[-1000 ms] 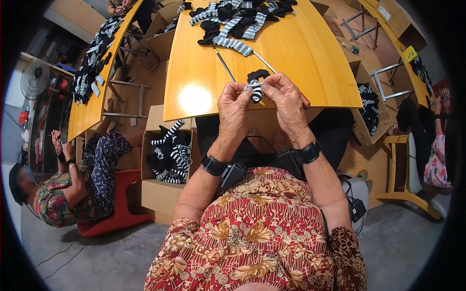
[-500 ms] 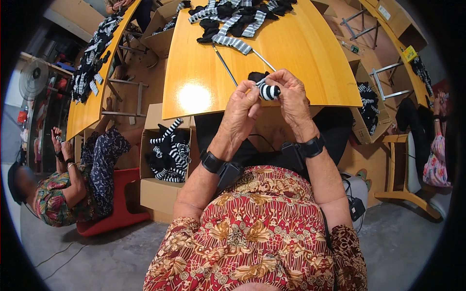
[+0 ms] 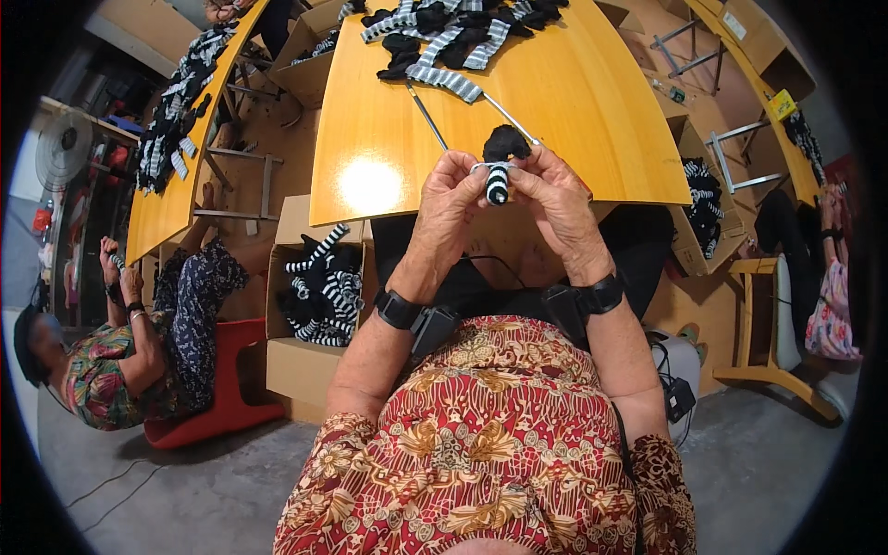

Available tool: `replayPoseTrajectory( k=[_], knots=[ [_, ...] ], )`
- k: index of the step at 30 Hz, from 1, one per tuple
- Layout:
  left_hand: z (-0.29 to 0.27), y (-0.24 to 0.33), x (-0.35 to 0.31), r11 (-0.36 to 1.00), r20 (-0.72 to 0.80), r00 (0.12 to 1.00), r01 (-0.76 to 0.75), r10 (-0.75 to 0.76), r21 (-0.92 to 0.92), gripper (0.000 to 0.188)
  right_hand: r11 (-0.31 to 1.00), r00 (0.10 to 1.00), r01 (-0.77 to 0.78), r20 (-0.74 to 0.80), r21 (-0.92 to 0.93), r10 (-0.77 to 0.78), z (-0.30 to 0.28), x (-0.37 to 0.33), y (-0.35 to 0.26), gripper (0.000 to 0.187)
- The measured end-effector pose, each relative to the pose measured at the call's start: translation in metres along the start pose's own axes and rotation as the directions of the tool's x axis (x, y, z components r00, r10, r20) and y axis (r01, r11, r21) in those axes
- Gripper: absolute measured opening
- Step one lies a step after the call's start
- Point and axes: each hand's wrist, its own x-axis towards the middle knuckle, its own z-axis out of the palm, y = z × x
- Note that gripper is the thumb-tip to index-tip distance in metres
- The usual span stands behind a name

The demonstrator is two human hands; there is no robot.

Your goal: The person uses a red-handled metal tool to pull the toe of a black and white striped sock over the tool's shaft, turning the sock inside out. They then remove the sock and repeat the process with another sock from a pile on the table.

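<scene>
Above the table's near edge, a black-and-white striped sock (image 3: 498,182) is held between my two hands. Its striped part is bunched toward me, and a black part (image 3: 504,141) sticks up beyond my fingers. My left hand (image 3: 450,205) pinches the left side of its edge with thumb and fingers. On the opposite side my right hand (image 3: 561,203) grips it in the same way. Just past my fingers, a left thin metal rod (image 3: 427,117) and a right one (image 3: 509,116) extend over the tabletop toward a grey-and-white striped sock (image 3: 447,81).
A heap of striped and black socks (image 3: 453,32) covers the far end of the yellow table (image 3: 592,120). Cardboard boxes of socks stand on the left (image 3: 310,370) and right (image 3: 689,242). A person (image 3: 139,356) sits at a neighbouring table on the left.
The sock has turned from sideways to pointing at me, and more of its black part shows beyond my fingers. My hands have shifted slightly and still pinch it.
</scene>
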Motion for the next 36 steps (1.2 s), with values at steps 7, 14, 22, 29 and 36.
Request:
replayPoseTrajectory(
  k=[7,14,22,29,36],
  knots=[
    [0.003,-0.003,-0.001,0.999,-0.091,0.995,0.049,-0.047,0.023,0.013,0.998,1.0,-0.013,-0.005,0.069,0.013,0.005,0.0,-0.002,0.009],
    [0.0,-0.006,0.0,0.992,-0.029,0.995,0.093,-0.096,-0.085,0.01,0.987,0.996,-0.004,-0.086,-0.16,-0.01,0.012,0.003,-0.01,0.004],
    [0.007,0.002,-0.002,0.985,0.046,0.984,0.168,-0.17,0.048,0.012,0.869,0.971,0.134,-0.113,-0.476,-0.212,0.007,0.018,-0.002,0.003],
    [-0.001,-0.005,-0.001,0.988,-0.14,0.99,0.056,-0.036,0.143,0.011,0.943,0.971,0.09,-0.181,-0.321,-0.154,0.017,0.009,0.001,0.004],
    [0.001,-0.008,0.0,0.983,-0.217,0.976,0.05,-0.011,0.178,0.011,0.996,0.985,0.034,-0.165,-0.077,-0.046,0.014,0.003,0.005,0.005]
  ],
)
